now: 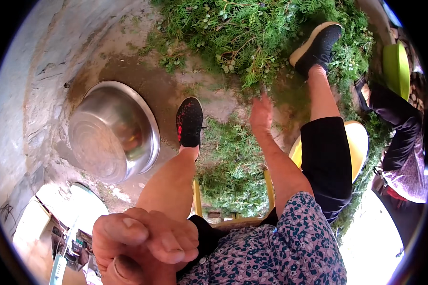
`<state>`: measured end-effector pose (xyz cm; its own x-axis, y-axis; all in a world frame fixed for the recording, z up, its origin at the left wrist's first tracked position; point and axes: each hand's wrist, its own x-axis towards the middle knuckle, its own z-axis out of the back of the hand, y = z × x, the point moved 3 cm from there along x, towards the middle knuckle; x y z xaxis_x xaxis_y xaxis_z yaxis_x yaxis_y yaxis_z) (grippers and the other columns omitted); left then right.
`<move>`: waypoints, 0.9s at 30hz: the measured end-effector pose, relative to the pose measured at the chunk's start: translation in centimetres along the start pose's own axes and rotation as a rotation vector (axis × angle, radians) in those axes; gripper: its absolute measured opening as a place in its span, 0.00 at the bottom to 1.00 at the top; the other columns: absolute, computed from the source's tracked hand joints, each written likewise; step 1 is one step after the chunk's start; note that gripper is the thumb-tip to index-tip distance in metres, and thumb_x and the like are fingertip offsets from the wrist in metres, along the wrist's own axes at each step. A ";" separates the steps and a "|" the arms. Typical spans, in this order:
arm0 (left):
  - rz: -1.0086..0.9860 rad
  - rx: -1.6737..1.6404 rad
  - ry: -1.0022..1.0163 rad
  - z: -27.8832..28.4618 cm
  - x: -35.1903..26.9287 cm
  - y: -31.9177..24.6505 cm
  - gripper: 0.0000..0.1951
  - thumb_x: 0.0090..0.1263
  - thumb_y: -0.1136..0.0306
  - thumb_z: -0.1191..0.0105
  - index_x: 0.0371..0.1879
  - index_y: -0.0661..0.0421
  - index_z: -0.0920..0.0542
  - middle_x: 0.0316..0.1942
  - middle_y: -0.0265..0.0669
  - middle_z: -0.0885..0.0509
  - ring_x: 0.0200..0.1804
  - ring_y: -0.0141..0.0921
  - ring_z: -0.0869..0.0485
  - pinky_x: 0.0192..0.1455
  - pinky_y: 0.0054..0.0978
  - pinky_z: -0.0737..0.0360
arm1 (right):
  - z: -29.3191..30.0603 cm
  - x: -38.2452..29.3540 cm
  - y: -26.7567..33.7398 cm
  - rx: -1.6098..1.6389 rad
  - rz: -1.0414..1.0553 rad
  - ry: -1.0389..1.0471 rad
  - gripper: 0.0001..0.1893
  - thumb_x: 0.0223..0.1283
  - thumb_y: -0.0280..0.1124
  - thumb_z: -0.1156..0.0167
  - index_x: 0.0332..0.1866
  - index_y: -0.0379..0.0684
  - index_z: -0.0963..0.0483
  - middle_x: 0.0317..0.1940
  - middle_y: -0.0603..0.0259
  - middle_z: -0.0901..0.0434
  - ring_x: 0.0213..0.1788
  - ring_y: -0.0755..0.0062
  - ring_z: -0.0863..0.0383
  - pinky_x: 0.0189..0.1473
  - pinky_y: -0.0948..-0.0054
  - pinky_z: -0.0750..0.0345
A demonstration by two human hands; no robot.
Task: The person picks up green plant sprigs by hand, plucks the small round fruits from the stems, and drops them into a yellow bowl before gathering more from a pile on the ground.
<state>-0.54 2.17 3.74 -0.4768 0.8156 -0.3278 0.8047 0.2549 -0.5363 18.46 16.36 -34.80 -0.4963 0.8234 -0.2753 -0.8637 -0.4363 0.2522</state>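
Observation:
My left hand (146,238) is raised close to the camera at the bottom, its fingers curled. Nothing shows in it, but the inside of the palm is partly hidden. My right hand (262,112) reaches down between my legs, blurred, at the near edge of a large heap of green conifer branches (249,39), perhaps cypress or juniper, with small pale cones. Whether its fingers grip a sprig cannot be made out. More cut green sprigs (232,164) lie on the ground below that hand, between my shins.
At left, a shiny steel basin (107,139) is tipped, its base showing, near a rough wall (32,92). A yellow basin (356,142) is partly behind my right leg. A green basin (396,71) and another person's dark-trousered leg (396,110) are at right. Yellow seat legs (197,197) stand beneath me.

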 end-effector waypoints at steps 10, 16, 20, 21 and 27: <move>0.094 0.101 -0.128 -1.1 0.5 -0.3 0.25 0.61 0.65 0.40 0.56 0.57 0.33 0.46 0.39 0.25 0.48 0.35 0.27 0.51 0.33 0.31 | 3.8 8.5 -3.3 0.166 -0.005 -0.127 0.28 0.50 0.19 0.42 0.61 0.37 0.37 0.61 0.45 0.39 0.61 0.41 0.38 0.60 0.55 0.34; 0.105 0.166 -0.168 -1.3 0.6 -0.1 0.23 0.62 0.63 0.42 0.54 0.58 0.31 0.44 0.38 0.25 0.46 0.35 0.28 0.49 0.33 0.32 | -0.4 1.2 -2.1 0.137 -0.036 0.020 0.28 0.50 0.20 0.43 0.61 0.36 0.35 0.65 0.48 0.41 0.62 0.40 0.38 0.63 0.57 0.36; 0.012 0.071 -0.296 -1.3 0.1 -0.2 0.19 0.69 0.60 0.50 0.48 0.66 0.30 0.42 0.51 0.21 0.38 0.41 0.20 0.43 0.40 0.25 | 2.0 4.6 -3.3 0.234 -0.049 -0.325 0.26 0.50 0.20 0.44 0.59 0.36 0.34 0.64 0.47 0.39 0.61 0.40 0.37 0.62 0.57 0.35; 0.019 0.065 -0.290 -1.1 0.4 0.0 0.19 0.69 0.60 0.50 0.48 0.66 0.30 0.42 0.51 0.21 0.38 0.41 0.20 0.43 0.40 0.25 | 3.5 6.0 -4.7 0.221 -0.157 -0.313 0.26 0.51 0.21 0.44 0.60 0.36 0.34 0.63 0.46 0.39 0.61 0.40 0.37 0.62 0.57 0.35; 0.093 0.206 -0.136 -1.4 0.9 0.2 0.23 0.63 0.61 0.45 0.54 0.60 0.32 0.40 0.38 0.27 0.39 0.34 0.29 0.42 0.34 0.33 | 3.3 9.8 -9.4 0.176 -0.229 -0.153 0.28 0.51 0.22 0.43 0.61 0.37 0.35 0.62 0.44 0.38 0.61 0.40 0.37 0.61 0.56 0.35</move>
<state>-0.34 3.70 4.46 -0.4586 0.7496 -0.4772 0.7649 0.0595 -0.6414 21.97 29.76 -36.78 -0.2608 0.9436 -0.2040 -0.9164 -0.1755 0.3598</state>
